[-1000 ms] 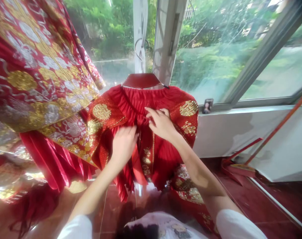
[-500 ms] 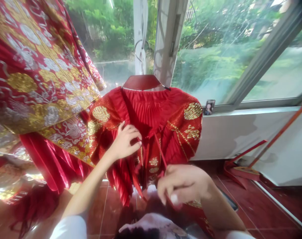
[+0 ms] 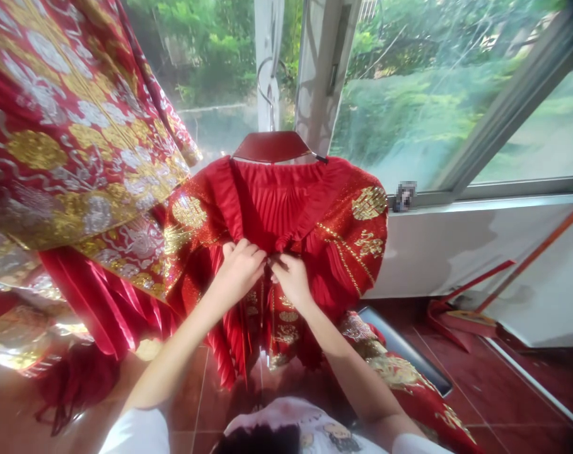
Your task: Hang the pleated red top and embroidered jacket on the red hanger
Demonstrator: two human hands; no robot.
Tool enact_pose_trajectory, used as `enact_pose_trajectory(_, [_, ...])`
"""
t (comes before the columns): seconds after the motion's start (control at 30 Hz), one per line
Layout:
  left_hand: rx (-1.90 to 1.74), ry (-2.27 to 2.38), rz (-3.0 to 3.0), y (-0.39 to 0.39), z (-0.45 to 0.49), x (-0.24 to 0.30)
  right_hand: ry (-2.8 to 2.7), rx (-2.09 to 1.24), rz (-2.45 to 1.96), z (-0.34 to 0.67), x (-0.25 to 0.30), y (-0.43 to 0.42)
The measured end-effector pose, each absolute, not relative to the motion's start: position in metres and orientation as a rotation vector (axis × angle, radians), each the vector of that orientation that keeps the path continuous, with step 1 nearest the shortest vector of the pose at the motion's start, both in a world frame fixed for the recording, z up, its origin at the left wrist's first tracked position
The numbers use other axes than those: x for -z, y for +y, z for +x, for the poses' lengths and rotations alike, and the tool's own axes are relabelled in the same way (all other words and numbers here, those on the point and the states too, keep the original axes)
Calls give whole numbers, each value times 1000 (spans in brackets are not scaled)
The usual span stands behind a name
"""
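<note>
Student: Grip first: what do the two hands close on?

Tutor: Both grips are closed. Left hand (image 3: pixel 239 270) and right hand (image 3: pixel 292 279) meet knuckle to knuckle at the front opening of the red garment (image 3: pixel 277 202). The fingers curl onto the cloth where its two edges come together. What lies inside each pinch is hidden by the fingers.

Student: Where does the garment lie relative to them?

Tutor: Directly ahead of the grips and mostly above them. It hangs from a dark red hanger (image 3: pixel 272 146), whose wire hook rises in front of the window frame (image 3: pixel 324 75). Its long axis runs vertically, from hanger towards the floor (image 3: pixel 494 391). The hands sit on that midline, just below the collar. The left hand takes the left edge, the right hand the right edge, and neither is clearly nearer.

Student: Material and form?

Tutor: Thin red cloth in fine, crisp pleats, with a gold medallion (image 3: pixel 370 202) on each shoulder and gold motifs down the front. Below the grips it drapes loosely. An embroidered robe (image 3: pixel 69 139), denser with gold and silver motifs, hangs just beside it at the left and overlaps its sleeve. The floor is glossy red tile.
</note>
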State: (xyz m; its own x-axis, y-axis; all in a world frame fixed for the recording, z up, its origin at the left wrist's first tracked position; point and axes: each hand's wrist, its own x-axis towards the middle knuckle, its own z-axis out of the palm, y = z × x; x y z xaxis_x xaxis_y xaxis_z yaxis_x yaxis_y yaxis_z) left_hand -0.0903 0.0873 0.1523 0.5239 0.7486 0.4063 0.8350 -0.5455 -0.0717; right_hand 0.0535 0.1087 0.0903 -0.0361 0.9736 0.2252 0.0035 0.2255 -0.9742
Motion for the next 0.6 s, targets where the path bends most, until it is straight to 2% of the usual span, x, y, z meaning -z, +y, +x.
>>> enact_pose_trajectory(0.2, [722, -1209, -2501, 77, -101, -154, -1454, -988, -1013, 63, -75, 102])
enact_pose_trajectory(0.43, [923, -1112, -2391, 61, -117, -156, -1706, -1068, -1388, 65, 18, 71])
enact_pose_trajectory(0.5, [917, -1092, -2495, 58, -122, -160, -1773, -1074, -1395, 79, 15, 63])
enact_pose_trajectory(0.6, [1088, -1149, -2581, 57, -125, -174, -1914, -881, -1474, 115, -37, 55])
